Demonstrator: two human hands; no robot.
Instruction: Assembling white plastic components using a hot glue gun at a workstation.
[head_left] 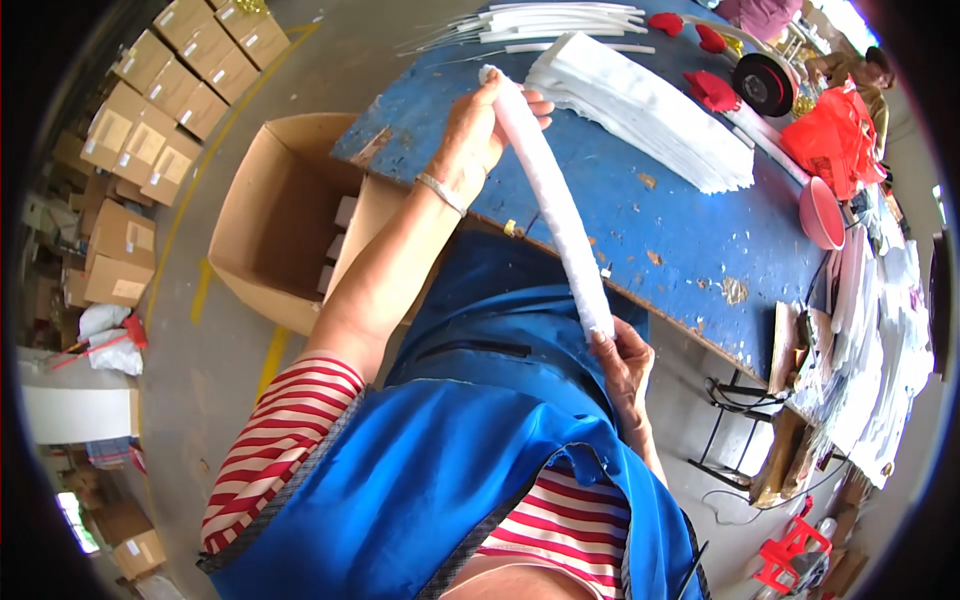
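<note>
The left hand closes its grip round the upper end of a long white padded rod, fingers wrapped over it. The right hand pinches the lower end between thumb and fingers. The rod slants across the edge of the blue bench, held above it and the person's lap. A stack of white sheets lies just beside it on the bench. An open carton stands on the floor to the left.
</note>
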